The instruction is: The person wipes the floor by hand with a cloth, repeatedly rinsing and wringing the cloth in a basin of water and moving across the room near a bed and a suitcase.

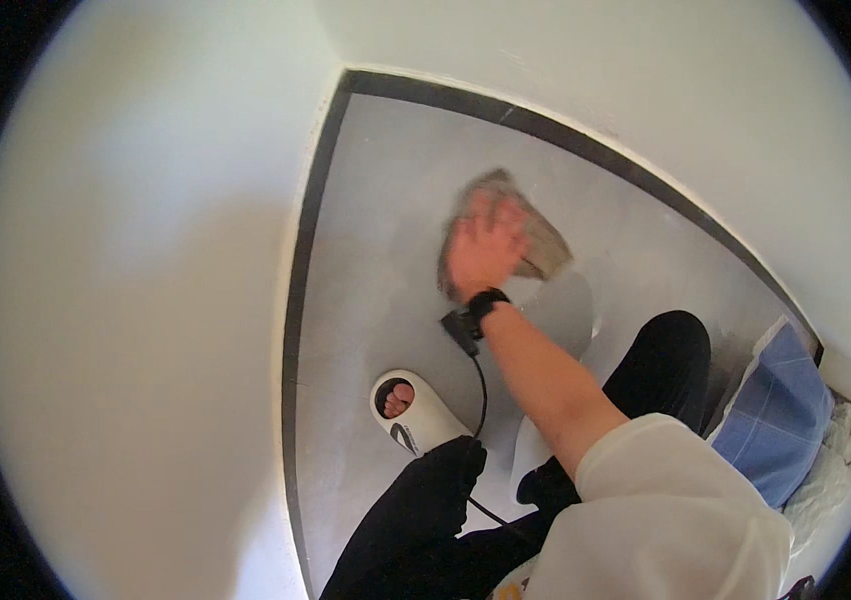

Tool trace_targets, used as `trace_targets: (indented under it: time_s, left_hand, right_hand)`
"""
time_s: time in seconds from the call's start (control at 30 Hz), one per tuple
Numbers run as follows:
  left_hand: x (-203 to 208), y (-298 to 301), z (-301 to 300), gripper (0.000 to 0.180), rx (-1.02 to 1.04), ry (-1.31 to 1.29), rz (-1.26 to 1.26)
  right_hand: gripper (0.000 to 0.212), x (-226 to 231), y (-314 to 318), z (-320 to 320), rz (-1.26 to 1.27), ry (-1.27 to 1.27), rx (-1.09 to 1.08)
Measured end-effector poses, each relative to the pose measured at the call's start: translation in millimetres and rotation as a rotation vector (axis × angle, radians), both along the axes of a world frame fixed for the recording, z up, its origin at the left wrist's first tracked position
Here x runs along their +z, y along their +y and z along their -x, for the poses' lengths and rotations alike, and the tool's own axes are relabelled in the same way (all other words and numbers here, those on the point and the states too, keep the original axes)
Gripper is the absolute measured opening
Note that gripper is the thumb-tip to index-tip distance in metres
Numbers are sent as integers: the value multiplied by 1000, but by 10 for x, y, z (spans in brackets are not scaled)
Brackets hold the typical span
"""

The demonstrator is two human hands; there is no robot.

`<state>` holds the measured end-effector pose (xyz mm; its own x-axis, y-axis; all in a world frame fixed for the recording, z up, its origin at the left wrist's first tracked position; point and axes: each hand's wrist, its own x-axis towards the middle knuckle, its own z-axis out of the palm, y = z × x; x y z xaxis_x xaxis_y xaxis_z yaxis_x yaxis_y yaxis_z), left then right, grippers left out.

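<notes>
My right hand (488,243) lies palm down on a grey-brown cloth (545,249) against the grey floor. Its fingers are stretched out, pressing the cloth rather than wrapping round it. Slight motion blur softens the hand and the cloth edges. A black band with a small black device (464,327) sits at the right wrist, and a dark cable runs from it toward my legs. My left hand does not show.
White walls meet in a corner beyond the cloth, edged by a dark skirting strip (545,127). My foot in a white slipper (424,413) stands at near left. Blue checked fabric (774,408) and a crumpled whitish plastic bag (838,455) lie at right.
</notes>
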<state>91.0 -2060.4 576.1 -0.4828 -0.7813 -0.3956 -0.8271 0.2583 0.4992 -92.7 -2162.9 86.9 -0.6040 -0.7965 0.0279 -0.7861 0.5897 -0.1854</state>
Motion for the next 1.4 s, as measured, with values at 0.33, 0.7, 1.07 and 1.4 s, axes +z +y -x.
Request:
trace_targets:
  time_s: [0.33, 0.7, 1.07, 1.4]
  left_hand:
    - [-26, -140, 267, 48, -172, -13, -42]
    - [-24, -291, 427, 46, -160, 81, -95]
    - [-84, -198, 414, 33, -157, -2, 52]
    - [-78, -185, 217, 31, -53, -8, 34]
  right_hand:
    - [61, 172, 524, 753, -86, -313, 626]
    - [70, -4, 771, 2206, -296, -192, -916]
    - [66, 108, -1152, -412, 37, -209, 427]
    - [70, 125, -616, -167, -56, -299, 1236]
